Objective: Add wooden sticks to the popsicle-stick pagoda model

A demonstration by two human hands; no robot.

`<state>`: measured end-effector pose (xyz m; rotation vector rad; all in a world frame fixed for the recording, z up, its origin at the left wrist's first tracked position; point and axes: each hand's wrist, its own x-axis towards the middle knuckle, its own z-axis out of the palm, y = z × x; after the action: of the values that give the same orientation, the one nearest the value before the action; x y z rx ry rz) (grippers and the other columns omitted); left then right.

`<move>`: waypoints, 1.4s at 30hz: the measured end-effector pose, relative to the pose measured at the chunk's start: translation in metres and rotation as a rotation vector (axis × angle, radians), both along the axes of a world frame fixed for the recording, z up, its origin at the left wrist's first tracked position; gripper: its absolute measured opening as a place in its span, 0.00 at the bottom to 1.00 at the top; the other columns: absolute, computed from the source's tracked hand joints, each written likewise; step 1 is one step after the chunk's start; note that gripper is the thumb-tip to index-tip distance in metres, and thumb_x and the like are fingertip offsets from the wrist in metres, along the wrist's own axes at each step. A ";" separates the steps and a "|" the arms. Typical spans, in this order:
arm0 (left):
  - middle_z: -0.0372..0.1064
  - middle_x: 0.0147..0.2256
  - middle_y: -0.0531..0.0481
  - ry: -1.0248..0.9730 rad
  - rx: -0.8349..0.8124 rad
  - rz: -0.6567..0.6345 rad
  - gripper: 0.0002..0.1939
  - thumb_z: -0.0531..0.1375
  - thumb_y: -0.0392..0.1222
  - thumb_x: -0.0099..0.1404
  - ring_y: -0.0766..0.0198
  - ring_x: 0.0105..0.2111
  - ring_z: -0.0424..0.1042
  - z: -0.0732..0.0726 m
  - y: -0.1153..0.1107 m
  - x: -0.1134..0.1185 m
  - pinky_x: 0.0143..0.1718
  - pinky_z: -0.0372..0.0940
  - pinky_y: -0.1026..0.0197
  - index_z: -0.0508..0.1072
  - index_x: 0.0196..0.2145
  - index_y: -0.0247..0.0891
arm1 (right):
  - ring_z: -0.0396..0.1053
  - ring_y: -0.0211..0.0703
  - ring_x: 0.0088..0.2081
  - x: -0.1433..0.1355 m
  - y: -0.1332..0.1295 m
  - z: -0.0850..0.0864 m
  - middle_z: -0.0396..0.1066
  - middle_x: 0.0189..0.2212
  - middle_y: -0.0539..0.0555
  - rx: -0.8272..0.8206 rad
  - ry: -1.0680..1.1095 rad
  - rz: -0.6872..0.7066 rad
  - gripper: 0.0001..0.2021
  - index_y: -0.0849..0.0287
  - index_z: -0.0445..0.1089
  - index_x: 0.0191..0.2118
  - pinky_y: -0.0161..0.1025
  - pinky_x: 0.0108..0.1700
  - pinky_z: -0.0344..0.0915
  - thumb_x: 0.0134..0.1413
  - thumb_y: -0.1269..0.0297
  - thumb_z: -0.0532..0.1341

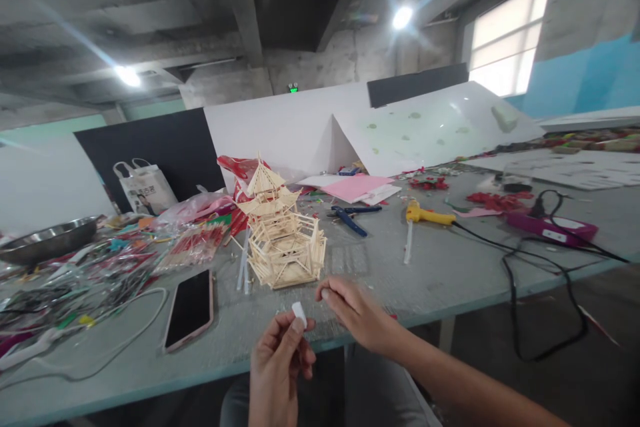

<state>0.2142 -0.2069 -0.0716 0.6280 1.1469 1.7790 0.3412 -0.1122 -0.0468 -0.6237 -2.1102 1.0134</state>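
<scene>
Between the thumb and fingers of my left hand [283, 350] is a small white piece [299, 313], held low at the table's front edge. My right hand [350, 310] is just to the right of it, thumb and fingertips pressed together; anything between them is too small to make out. Beyond both hands stands a pagoda-like model of pale wooden sticks [287, 253], upright and touched by neither hand. A phone [190, 310] with a dark screen lies left of my left hand.
A yellow glue gun [433, 215] with a black cord lies right on the table [395, 293], near blue-handled pliers [353, 219]. A purple power strip [555, 230] is farther right. Plastic packets [193, 247], a white cable and a metal bowl [50, 240] crowd the left.
</scene>
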 end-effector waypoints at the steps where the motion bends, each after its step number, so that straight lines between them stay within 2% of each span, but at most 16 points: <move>1: 0.73 0.29 0.47 -0.004 0.001 -0.003 0.16 0.66 0.44 0.49 0.75 0.16 0.61 0.000 -0.001 0.001 0.13 0.56 0.72 0.68 0.31 0.33 | 0.55 0.32 0.22 0.001 -0.001 0.001 0.59 0.20 0.46 0.052 -0.022 -0.007 0.12 0.61 0.65 0.35 0.30 0.26 0.53 0.61 0.61 0.47; 3: 0.72 0.29 0.47 -0.012 0.003 -0.007 0.17 0.67 0.45 0.48 0.74 0.16 0.62 0.000 -0.001 0.002 0.13 0.56 0.71 0.68 0.31 0.33 | 0.58 0.33 0.25 0.003 -0.004 0.003 0.62 0.23 0.48 0.112 -0.046 -0.020 0.14 0.61 0.64 0.34 0.31 0.29 0.54 0.61 0.60 0.47; 6: 0.72 0.27 0.49 -0.018 0.011 -0.003 0.17 0.67 0.46 0.47 0.74 0.16 0.61 0.000 -0.001 0.003 0.13 0.55 0.71 0.67 0.31 0.34 | 0.57 0.33 0.24 0.005 -0.005 0.006 0.61 0.22 0.48 0.094 -0.069 0.009 0.15 0.61 0.65 0.33 0.31 0.27 0.53 0.62 0.58 0.46; 11: 0.71 0.25 0.51 -0.016 0.029 0.075 0.27 0.67 0.45 0.46 0.75 0.15 0.58 0.002 0.000 0.006 0.12 0.54 0.72 0.66 0.43 0.34 | 0.52 0.29 0.16 0.007 -0.004 0.002 0.54 0.15 0.43 -0.171 -0.041 0.149 0.16 0.63 0.66 0.35 0.28 0.19 0.49 0.60 0.55 0.49; 13: 0.70 0.24 0.52 0.006 0.037 0.079 0.29 0.67 0.46 0.47 0.75 0.15 0.57 0.003 0.000 0.008 0.12 0.53 0.72 0.66 0.45 0.34 | 0.52 0.29 0.15 0.007 -0.005 0.000 0.55 0.15 0.43 -0.249 -0.031 0.179 0.14 0.63 0.65 0.37 0.27 0.17 0.49 0.58 0.57 0.50; 15: 0.69 0.23 0.53 0.038 0.050 0.072 0.28 0.67 0.46 0.47 0.74 0.15 0.57 0.003 -0.001 0.010 0.12 0.53 0.72 0.66 0.45 0.33 | 0.52 0.29 0.15 0.008 -0.008 0.000 0.56 0.15 0.43 -0.255 -0.022 0.158 0.10 0.62 0.65 0.37 0.27 0.17 0.50 0.56 0.63 0.51; 18: 0.68 0.23 0.54 0.089 0.066 0.070 0.26 0.66 0.48 0.49 0.74 0.14 0.58 0.003 -0.001 0.010 0.12 0.53 0.72 0.65 0.43 0.35 | 0.54 0.29 0.18 0.013 -0.014 0.006 0.56 0.16 0.44 -0.148 -0.047 0.102 0.10 0.62 0.67 0.33 0.27 0.21 0.51 0.56 0.68 0.49; 21: 0.69 0.23 0.53 0.120 0.063 0.063 0.23 0.65 0.49 0.50 0.74 0.14 0.58 0.002 0.000 0.009 0.12 0.52 0.72 0.64 0.40 0.37 | 0.57 0.31 0.21 0.020 -0.018 0.016 0.57 0.17 0.46 -0.018 -0.170 0.119 0.17 0.62 0.67 0.27 0.28 0.25 0.53 0.60 0.66 0.45; 26: 0.68 0.24 0.54 0.152 0.070 0.030 0.22 0.64 0.50 0.51 0.74 0.15 0.58 0.002 0.003 0.009 0.13 0.53 0.72 0.62 0.39 0.38 | 0.59 0.32 0.27 0.023 -0.017 0.029 0.63 0.25 0.48 0.219 -0.271 0.129 0.08 0.61 0.65 0.31 0.29 0.30 0.53 0.56 0.69 0.50; 30: 0.67 0.22 0.54 0.226 0.103 0.035 0.18 0.62 0.50 0.53 0.75 0.14 0.56 0.004 0.004 0.012 0.13 0.52 0.72 0.63 0.36 0.38 | 0.54 0.31 0.24 0.026 -0.017 0.033 0.58 0.21 0.46 0.279 -0.349 0.164 0.10 0.61 0.59 0.25 0.30 0.26 0.48 0.57 0.71 0.48; 35: 0.66 0.21 0.54 0.327 0.131 0.089 0.15 0.59 0.50 0.56 0.75 0.14 0.55 0.003 0.008 0.011 0.14 0.52 0.72 0.64 0.34 0.37 | 0.50 0.31 0.22 0.022 -0.014 0.025 0.54 0.19 0.45 0.331 -0.367 0.134 0.12 0.60 0.54 0.23 0.32 0.24 0.44 0.58 0.69 0.47; 39: 0.65 0.21 0.55 0.395 0.157 0.107 0.12 0.58 0.47 0.58 0.75 0.14 0.56 0.007 0.013 0.003 0.15 0.51 0.72 0.62 0.34 0.37 | 0.54 0.32 0.24 0.011 -0.008 0.012 0.60 0.22 0.47 0.349 -0.323 0.070 0.09 0.61 0.60 0.26 0.31 0.27 0.48 0.56 0.70 0.50; 42: 0.65 0.21 0.55 0.426 0.163 0.089 0.10 0.57 0.45 0.58 0.75 0.14 0.56 0.012 0.017 -0.003 0.16 0.51 0.72 0.62 0.34 0.37 | 0.57 0.33 0.26 0.005 -0.003 0.007 0.64 0.24 0.49 0.368 -0.303 0.094 0.07 0.61 0.64 0.29 0.31 0.29 0.51 0.54 0.72 0.51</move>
<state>0.2108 -0.1899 -0.0594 1.1077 1.3339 1.8796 0.3459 -0.1155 -0.0397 -0.5212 -2.5302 0.5776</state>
